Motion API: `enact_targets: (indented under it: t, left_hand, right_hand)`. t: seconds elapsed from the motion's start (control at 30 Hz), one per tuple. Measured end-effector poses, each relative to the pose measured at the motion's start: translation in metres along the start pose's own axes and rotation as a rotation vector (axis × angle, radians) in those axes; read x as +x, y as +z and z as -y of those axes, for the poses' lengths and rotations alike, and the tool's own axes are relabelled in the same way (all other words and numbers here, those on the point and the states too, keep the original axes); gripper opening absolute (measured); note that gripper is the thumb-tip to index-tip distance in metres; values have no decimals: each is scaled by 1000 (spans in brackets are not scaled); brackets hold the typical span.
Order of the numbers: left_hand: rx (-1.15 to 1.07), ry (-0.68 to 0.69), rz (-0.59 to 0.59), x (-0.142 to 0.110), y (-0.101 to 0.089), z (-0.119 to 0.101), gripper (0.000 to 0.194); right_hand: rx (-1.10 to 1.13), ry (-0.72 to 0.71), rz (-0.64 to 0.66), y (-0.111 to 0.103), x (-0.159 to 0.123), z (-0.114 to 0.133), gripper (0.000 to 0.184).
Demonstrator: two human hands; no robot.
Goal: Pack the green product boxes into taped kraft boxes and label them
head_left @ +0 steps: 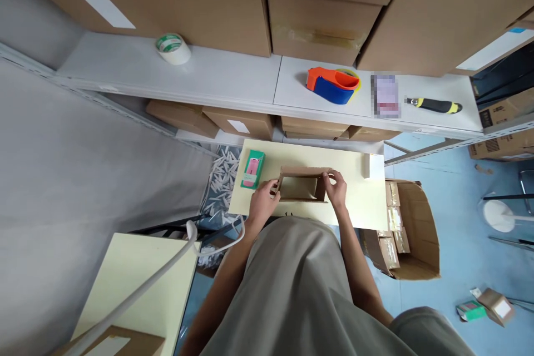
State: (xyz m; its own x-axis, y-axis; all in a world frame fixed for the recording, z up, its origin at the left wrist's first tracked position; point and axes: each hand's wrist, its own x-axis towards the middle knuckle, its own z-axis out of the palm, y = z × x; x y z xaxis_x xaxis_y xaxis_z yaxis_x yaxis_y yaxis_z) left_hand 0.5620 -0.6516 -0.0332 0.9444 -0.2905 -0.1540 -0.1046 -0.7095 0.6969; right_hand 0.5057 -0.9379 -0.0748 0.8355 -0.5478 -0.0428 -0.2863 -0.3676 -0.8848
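A small brown cardboard box [306,171] stands on the pale yellow table [359,206] with its walls squared up. The tabletop shows through its middle. My left hand [263,200] grips the box's left end, fingers bent around the edge. At the opposite end, my right hand [336,189] pinches the upper right corner between thumb and fingers. Just beyond my left hand lies a green packet [252,169] with a pink panel. A small white box [374,166] sits at the table's far right corner.
Above the table runs a grey shelf [233,78] bearing a tape roll [174,50], an orange-and-blue tape dispenser [334,86] and a yellow-black utility knife [436,105]. Large cartons [187,0] stand behind. An open carton [421,222] of taped parcels is to the right.
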Motion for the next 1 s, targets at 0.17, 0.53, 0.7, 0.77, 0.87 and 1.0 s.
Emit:
enact_targets:
  t: [0.17,0.53,0.7,0.77,0.87,1.0]
  left_hand:
    - [-69,237,48,-7,12,3,41]
    - [-170,147,-160,0,43,24,44]
    - [-172,145,-206,17,50,38,14]
    - [-235,103,-234,23,55,43,14]
    - [-410,-30,-247,35,64,50,25]
    - [-721,-247,-134,47,68,55,61]
  right_hand:
    - [107,-11,155,-5,0,11,58]
    - [155,-8,332,-15,-28,-15,46]
    - [175,-6,268,-4,-28,-30,42]
    - [189,0,239,1,-24,-35,42]
    - [220,2,220,6,-16,-42,43]
    - [289,37,263,8,-3,-49,61]
